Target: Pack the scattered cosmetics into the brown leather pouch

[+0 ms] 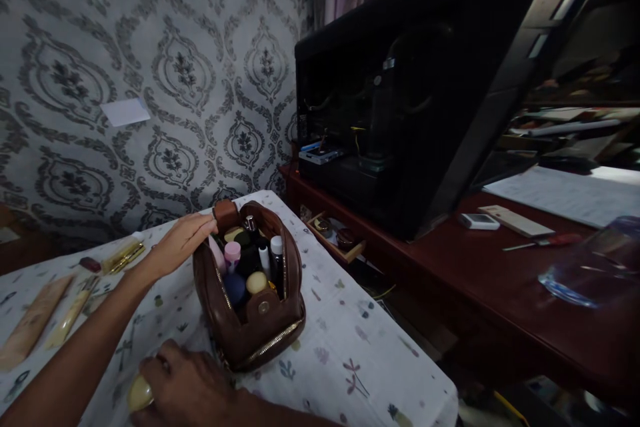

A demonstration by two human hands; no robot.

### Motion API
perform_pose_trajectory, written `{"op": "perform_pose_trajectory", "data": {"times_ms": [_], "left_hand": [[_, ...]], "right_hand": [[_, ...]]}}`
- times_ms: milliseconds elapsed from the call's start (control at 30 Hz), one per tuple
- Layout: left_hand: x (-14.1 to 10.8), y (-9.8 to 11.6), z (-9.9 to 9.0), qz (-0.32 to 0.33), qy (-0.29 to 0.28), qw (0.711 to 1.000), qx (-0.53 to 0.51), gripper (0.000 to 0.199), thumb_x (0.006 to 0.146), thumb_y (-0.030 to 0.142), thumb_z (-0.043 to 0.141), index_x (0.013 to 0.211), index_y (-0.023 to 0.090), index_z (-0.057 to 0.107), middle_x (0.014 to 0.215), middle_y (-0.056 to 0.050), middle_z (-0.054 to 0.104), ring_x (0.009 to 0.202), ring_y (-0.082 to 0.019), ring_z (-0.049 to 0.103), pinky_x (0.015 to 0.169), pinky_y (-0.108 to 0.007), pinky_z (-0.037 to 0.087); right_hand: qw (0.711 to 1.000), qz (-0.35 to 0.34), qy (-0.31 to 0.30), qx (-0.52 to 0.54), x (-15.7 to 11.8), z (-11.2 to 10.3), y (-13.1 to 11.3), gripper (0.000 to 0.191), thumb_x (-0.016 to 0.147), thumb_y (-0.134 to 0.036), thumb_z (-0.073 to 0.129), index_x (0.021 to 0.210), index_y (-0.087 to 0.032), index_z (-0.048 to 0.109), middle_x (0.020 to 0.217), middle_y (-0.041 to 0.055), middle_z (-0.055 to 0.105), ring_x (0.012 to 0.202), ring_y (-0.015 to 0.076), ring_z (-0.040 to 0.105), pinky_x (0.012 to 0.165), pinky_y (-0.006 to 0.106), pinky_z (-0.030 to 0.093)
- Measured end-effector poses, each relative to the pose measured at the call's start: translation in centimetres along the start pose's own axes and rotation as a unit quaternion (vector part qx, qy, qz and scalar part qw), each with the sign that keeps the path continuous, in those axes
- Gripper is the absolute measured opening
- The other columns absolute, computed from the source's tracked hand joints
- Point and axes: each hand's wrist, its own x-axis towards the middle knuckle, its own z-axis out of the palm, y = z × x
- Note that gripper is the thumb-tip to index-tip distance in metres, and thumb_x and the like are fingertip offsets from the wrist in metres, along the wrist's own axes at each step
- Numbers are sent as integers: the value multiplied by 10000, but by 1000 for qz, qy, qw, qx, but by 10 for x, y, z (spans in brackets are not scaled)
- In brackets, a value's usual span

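Observation:
A brown zip bag (250,340), likely for toiletries or cosmetics, stands unzipped on the patterned cloth. Inside are a pink-capped container (232,255), a dark blue round item (234,288), a pale yellow round item (257,282) and dark bottles with light caps (277,255). My left hand (183,240) is at the bag's left rim, its fingers straight and close together over the edge; the thumb is hidden. In front of the bag, my right hand (187,383) curls around a pale yellow rounded item (141,392), low over the cloth. Its exact kind cannot be made out.
Left on the cloth lie a beige tube (35,320), a slim yellowish tube (70,313) and a gold-toned pack (123,255). At right, a dark red desk (480,280) bears a large black glass-sided case (400,93), a screwdriver (560,240) and a clear container (595,267). A small drawer (350,250) stands open.

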Motion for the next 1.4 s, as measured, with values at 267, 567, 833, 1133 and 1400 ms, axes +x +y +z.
{"op": "perform_pose_trajectory", "data": {"times_ms": [267,567,833,1133,1400], "left_hand": [[2,14,3,-25,-46,998,-18,578,1018,512,217,1052,262,738,1036,-40,680,1069,-232,555,1057,-401,337],[4,11,9,-47,-69,996,-35,590,1010,523,227,1024,302,774,1004,-29,610,1106,-225,519,1136,-447,224],[8,11,11,-62,-80,995,-16,534,1001,439,228,1062,297,739,1070,-13,655,1167,-229,520,1143,-477,202],[6,14,11,-38,-73,997,2,574,999,523,227,944,249,729,1034,-18,700,1109,-227,556,1127,-476,188],[5,7,9,-7,-94,995,19,505,972,596,329,953,269,713,1024,-8,697,1052,-225,556,1097,-445,200]], "right_hand": [[999,15,3,42,0,-21,-9,463,818,-434,685,1190,-194,547,1134,75,651,829,272,717,652,387,634],[999,-12,-13,39,-11,-63,-18,491,867,-455,620,1270,-199,505,1168,90,638,830,260,703,628,382,619],[999,-50,-14,10,-23,-118,-18,354,920,-403,593,1174,-161,552,1103,75,638,809,207,665,641,313,584],[999,-41,-10,-28,-20,-134,-18,237,949,-327,567,1106,-150,574,1052,56,637,788,191,635,628,322,560],[993,-49,101,39,-37,-151,6,304,935,-366,615,1179,-186,591,1034,54,682,1012,212,612,1049,476,414]]}}
